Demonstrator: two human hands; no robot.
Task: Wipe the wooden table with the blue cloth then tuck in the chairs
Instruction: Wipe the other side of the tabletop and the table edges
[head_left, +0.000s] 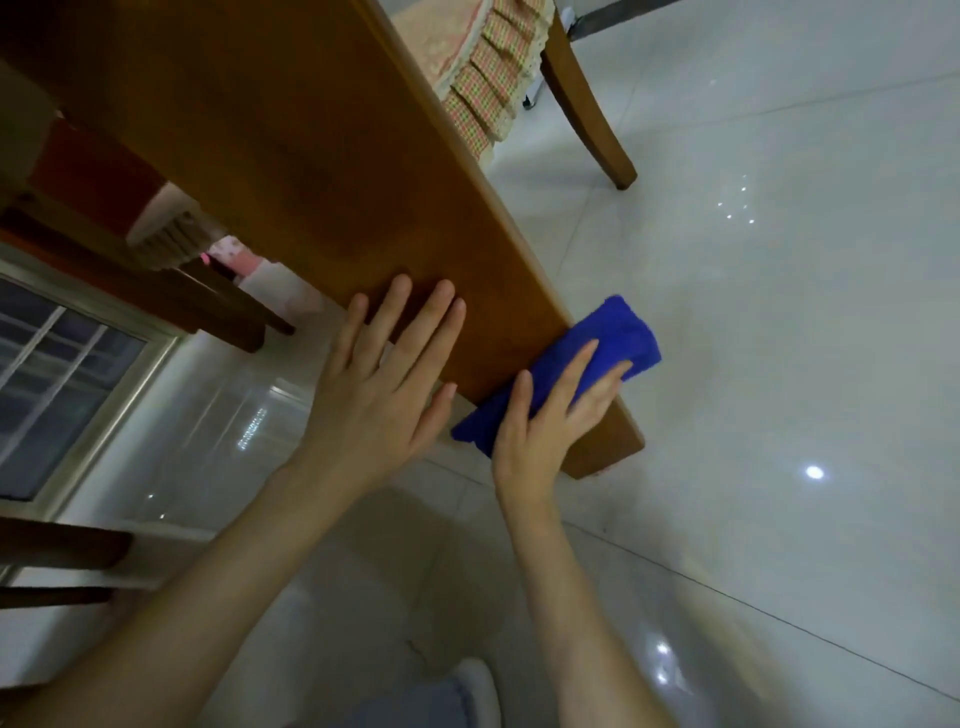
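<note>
Cloth (558, 374), a deep blue nubbly rectangle folded thick, lies across the near end of the table (291, 156), draped over both the right edge and the near edge close to the corner. The right hand (550, 415) presses flat on it, fingers spread and extended, not gripped around it. The left hand (384, 379) lies open beside it, palm down on bare wood at the near edge, fingers splayed; the two hands are close but apart.

The table top is smooth, orange-brown wood with a faint sheen and a straight, squared rim. Along its right side stands a chair (582, 98) with a curved wooden leg and a checked, frilled seat cover (483, 78). Darker chair legs (218, 306) show past the left side.

Below is a floor (779, 364) of large, glossy pale tiles with thin dark joints, mirroring points of light. A window (57, 374) with a pale frame sits at the left.
</note>
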